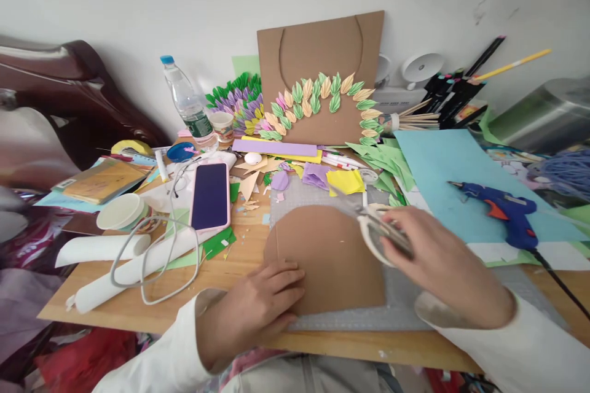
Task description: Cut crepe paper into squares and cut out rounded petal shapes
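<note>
My left hand (258, 304) lies flat with fingers stretched out on the near left corner of an arch-shaped brown cardboard piece (329, 258), which rests on a grey cutting mat (405, 313). My right hand (442, 267) is closed around white-handled scissors (375, 227) at the cardboard's upper right edge. The blades are hard to make out. Against the wall stands a larger cardboard sheet (320, 52) with an arch of folded paper leaves (318, 98) glued along it.
A pink-cased phone (210, 195), white cable (157, 258), rolled white paper (133, 267), tape rolls, a water bottle (188, 101) and a notebook crowd the left. A blue glue gun (504, 209) lies on light blue paper (442, 172) at right. Paper scraps and markers sit behind.
</note>
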### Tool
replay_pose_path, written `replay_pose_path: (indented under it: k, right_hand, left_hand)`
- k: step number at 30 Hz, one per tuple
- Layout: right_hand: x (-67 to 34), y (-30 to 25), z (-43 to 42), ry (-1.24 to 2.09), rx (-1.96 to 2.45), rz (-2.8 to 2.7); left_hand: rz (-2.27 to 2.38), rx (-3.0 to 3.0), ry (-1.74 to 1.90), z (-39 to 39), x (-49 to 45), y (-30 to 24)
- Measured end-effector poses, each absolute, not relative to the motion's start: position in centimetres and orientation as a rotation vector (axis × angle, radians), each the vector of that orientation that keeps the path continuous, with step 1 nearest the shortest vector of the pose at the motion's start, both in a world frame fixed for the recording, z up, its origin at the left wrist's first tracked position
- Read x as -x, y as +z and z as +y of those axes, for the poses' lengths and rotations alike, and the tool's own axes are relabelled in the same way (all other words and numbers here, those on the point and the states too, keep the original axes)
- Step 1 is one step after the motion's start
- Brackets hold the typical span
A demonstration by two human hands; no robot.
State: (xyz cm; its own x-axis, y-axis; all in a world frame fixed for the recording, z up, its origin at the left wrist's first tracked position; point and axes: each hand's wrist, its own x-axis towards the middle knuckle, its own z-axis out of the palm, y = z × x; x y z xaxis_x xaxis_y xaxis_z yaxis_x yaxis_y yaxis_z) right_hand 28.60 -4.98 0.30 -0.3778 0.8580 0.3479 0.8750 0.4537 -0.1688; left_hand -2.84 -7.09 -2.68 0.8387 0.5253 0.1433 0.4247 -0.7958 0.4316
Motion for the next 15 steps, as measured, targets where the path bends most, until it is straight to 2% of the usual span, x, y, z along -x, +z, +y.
replay_pose_path:
  k: [6,10,15]
  right_hand:
    - [-36.4,-2.4,-6.0,-0.455,1.809,-2.226]
    - [-38.4,-4.1,-6.0,-0.543,1.870,-2.263]
    - [-36.3,-2.6,-4.2,-0.503,1.725,-2.335]
  left_hand:
    - [0.729,-2.674,0.357,-6.3,3.0,-2.7]
    - [0.710,-2.715,0.362,-5.8,3.2,-3.1]
    - [0.684,-2.737,0.392,-5.7,3.3,-3.3]
